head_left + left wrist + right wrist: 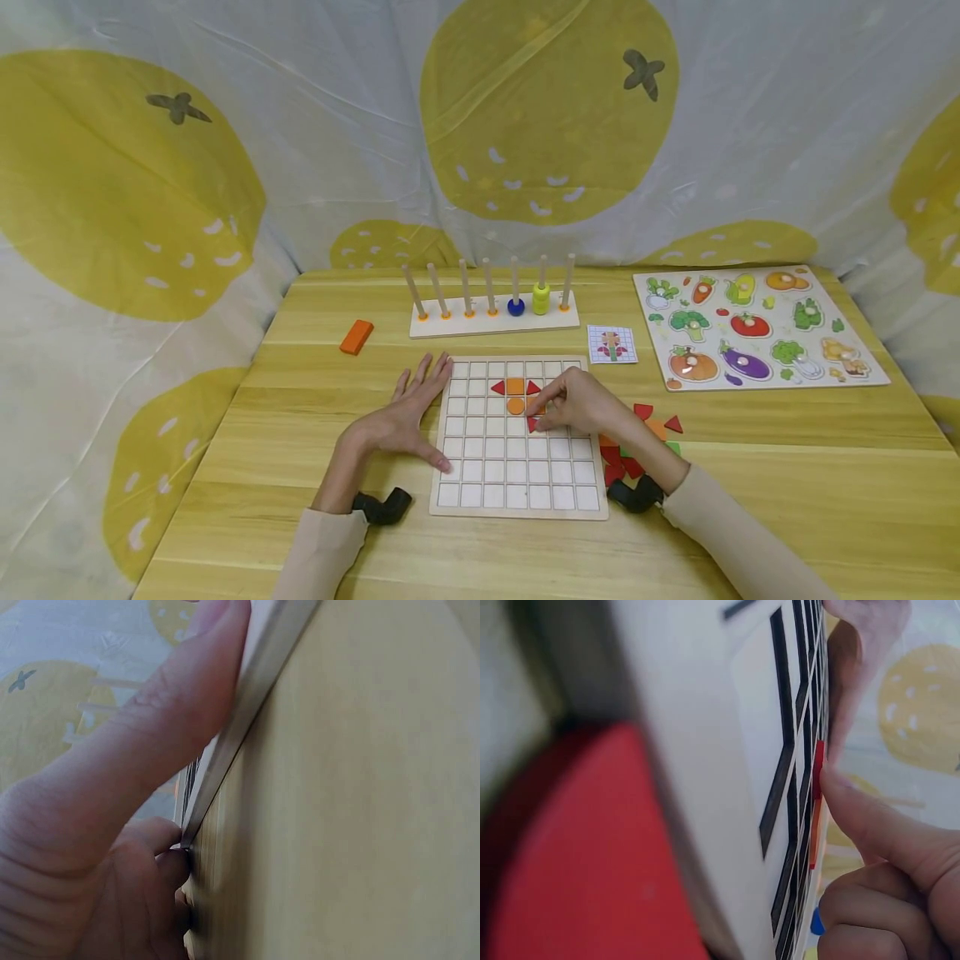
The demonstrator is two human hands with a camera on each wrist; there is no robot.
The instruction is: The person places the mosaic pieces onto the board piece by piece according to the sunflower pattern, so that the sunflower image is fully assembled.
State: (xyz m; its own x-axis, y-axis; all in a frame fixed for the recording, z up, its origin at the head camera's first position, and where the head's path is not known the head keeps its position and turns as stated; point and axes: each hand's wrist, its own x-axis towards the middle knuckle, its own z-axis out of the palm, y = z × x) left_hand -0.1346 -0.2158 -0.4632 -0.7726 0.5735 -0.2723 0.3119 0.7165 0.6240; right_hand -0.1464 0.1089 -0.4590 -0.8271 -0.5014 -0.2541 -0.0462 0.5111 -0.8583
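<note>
A square wooden grid board (517,509) lies on the table. My left hand (397,427) spreads its fingers along the board's left side, thumb on the lower edge and fingertips at the upper corner. In the left wrist view the thumb (142,735) lies against the board's rim. My right hand (581,404) reaches over the board, pinching a small red triangle (532,424) between thumb and fingers. Beside it on the grid are an orange square (515,386), an orange circle (516,406) and red triangles left (498,387) and right (533,387) of the square.
Loose red, orange and green pieces (613,473) lie at the board's right, partly under the right forearm. Behind stand a peg rack (495,323) and a pattern card (612,354). A vegetable puzzle (757,379) lies at back right, an orange block (356,337) at left.
</note>
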